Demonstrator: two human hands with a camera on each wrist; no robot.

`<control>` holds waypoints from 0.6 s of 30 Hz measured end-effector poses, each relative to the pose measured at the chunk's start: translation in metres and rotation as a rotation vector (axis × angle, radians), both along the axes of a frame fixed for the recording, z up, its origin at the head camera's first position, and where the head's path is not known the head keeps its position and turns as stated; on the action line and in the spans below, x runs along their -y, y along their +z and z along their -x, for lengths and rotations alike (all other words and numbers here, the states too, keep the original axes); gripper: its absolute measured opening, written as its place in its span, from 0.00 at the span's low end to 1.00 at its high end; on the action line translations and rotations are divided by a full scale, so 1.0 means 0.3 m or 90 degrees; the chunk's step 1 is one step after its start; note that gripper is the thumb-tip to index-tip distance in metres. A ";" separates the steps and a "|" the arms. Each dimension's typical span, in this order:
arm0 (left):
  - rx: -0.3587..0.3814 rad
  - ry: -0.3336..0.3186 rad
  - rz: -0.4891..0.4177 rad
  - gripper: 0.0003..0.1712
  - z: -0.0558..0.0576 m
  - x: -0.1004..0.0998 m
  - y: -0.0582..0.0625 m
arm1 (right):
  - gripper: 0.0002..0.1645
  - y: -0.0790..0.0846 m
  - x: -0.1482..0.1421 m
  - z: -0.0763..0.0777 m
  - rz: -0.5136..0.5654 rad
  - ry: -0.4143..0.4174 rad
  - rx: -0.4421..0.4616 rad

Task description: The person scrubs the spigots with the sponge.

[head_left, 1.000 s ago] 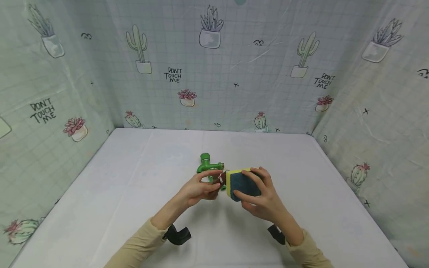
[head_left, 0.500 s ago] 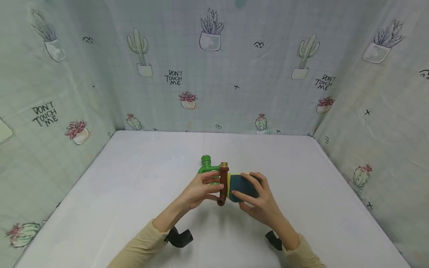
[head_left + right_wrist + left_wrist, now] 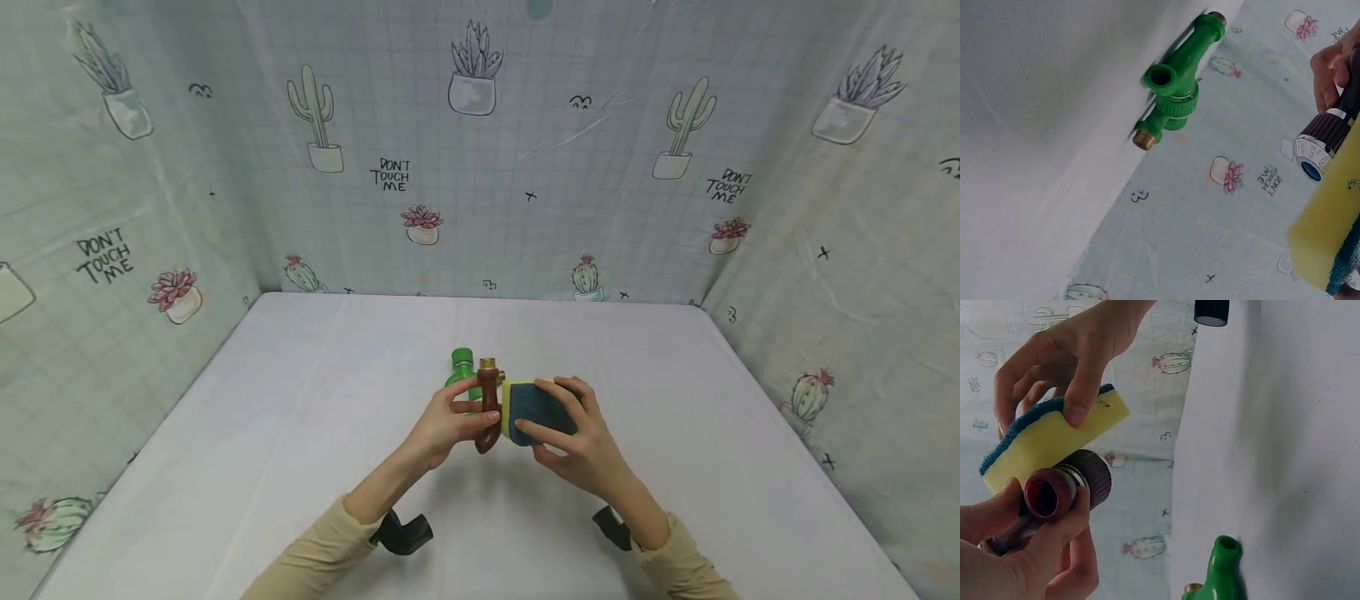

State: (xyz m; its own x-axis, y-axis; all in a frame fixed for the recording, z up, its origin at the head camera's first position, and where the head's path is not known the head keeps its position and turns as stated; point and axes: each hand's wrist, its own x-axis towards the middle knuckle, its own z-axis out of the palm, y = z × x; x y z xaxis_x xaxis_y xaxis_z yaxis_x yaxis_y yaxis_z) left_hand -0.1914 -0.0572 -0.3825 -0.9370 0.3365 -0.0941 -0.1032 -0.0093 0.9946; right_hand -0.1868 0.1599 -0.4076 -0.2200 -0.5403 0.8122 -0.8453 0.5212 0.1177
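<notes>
My left hand [image 3: 450, 427] grips a dark red-brown water tap [image 3: 489, 408], its brass-threaded end pointing up and away in the head view. The ribbed knob [image 3: 1099, 476] and the open spout show in the left wrist view. My right hand [image 3: 581, 437] holds a sponge [image 3: 542, 414], yellow foam with a dark blue scouring side. Its yellow face [image 3: 1041, 450] lies against the brown tap. Behind the left hand a green tap [image 3: 462, 367] lies on the table, partly hidden in the head view; the right wrist view shows its body [image 3: 1179, 94] and brass threads whole.
The white table [image 3: 337, 367] spreads around both hands. Cloth walls [image 3: 480, 208] printed with cacti stand at the back and sides. Black mounts [image 3: 405, 533] stick out under both wrists.
The brown tap, largely hidden behind fingers a second ago, has been turned to stand lengthwise and has then shifted slightly left. The sponge has followed it left. The green tap stays in place.
</notes>
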 end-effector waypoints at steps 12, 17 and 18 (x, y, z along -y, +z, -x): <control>0.039 0.042 -0.060 0.30 0.020 0.008 -0.021 | 0.16 -0.017 -0.021 -0.011 -0.026 0.000 0.024; 0.059 0.046 -0.067 0.29 0.022 0.009 -0.023 | 0.16 -0.019 -0.020 -0.012 -0.020 0.018 0.028; 0.056 0.044 -0.058 0.30 0.021 0.010 -0.023 | 0.16 -0.017 -0.021 -0.012 -0.019 0.023 0.035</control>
